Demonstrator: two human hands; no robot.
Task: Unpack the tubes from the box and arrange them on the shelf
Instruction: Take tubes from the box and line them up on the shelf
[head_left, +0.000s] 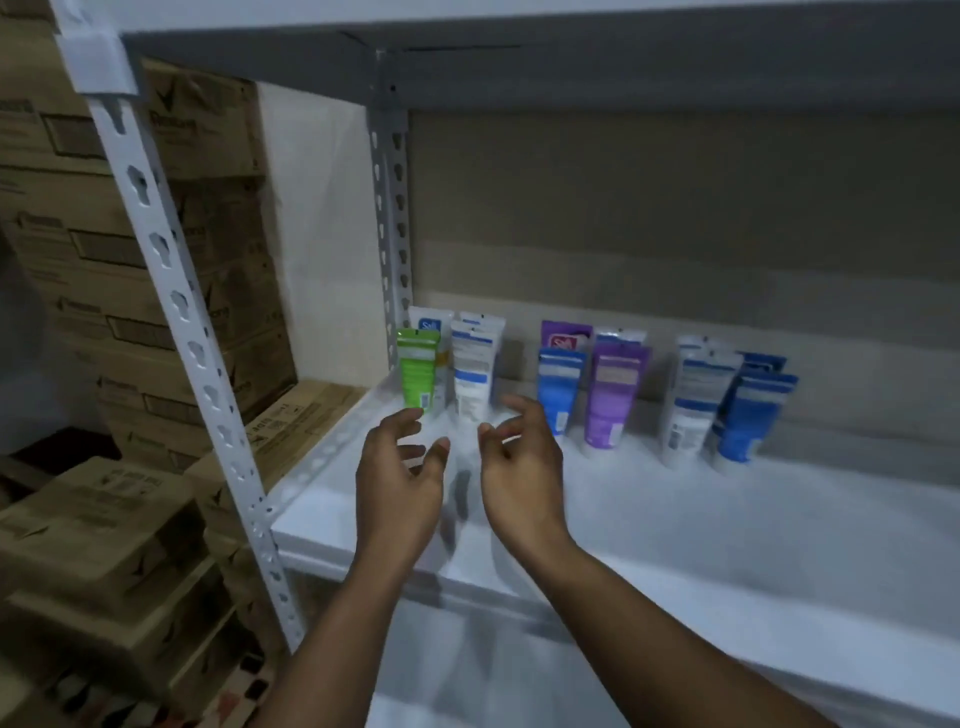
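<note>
Far left of the left hand, stacked brown cardboard boxes (130, 312) sit behind the white perforated metal upright (171, 291); left hand (400, 467) hovers over the white shelf board (727, 545), fingers loosely curled, gripping nothing; just beyond it the green plastic tube (417, 371) stands cap-down, the white plastic tube with blue label (474, 374) beside it, more tubes tucked behind; right hand (519, 457) close alongside the left, not touching it, fingers slack and apart, empty too; beyond and right of it, the blue plastic tube (558, 387) and purple plastic tube (610, 400), upright, side by side; well right of the right hand, another white tube (693, 405) and a dark blue tube (748, 415), all near the shelf's back edge.
</note>
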